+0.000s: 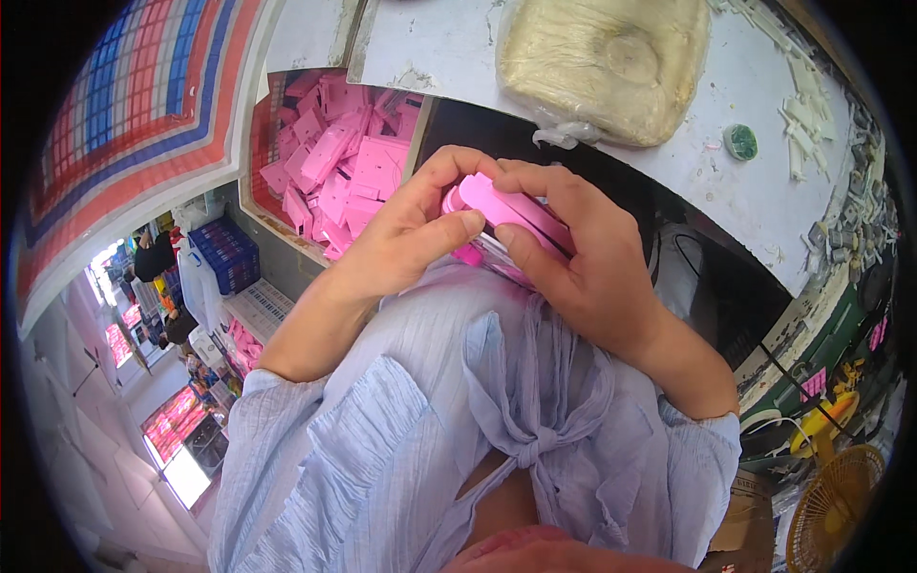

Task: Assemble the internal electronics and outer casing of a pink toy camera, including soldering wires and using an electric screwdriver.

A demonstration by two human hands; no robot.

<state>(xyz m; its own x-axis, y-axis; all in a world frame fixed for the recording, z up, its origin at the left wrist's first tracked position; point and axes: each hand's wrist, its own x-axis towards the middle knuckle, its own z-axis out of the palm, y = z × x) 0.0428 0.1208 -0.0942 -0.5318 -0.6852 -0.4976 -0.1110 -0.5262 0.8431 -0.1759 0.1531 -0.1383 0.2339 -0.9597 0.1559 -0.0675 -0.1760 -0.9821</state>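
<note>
Head view: both hands closed on one pink plastic piece (511, 212), centre frame, close to the chest.

Left hand (406, 234) pinches its near end, thumb on top; right hand (583, 258) cradles the rest. Judgement: keep thumbs pressing evenly. Bin of pink parts (334, 162) at upper left.

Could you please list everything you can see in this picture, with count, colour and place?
pink plastic piece: one, pink, held between both hands, centre.
loose pink parts: many, pink, heaped in a bin at upper left.
worktable: one, white and worn, across the top and right.
bagged block: one, beige, in clear wrap, on the table at top centre.
white strips: several, white, scattered at the table's right end.
round piece: one, green, on the table by the strips.
fan: one, yellow, lower right.
left hand: one, gripping the piece's left side.
right hand: one, gripping its right side.
</note>
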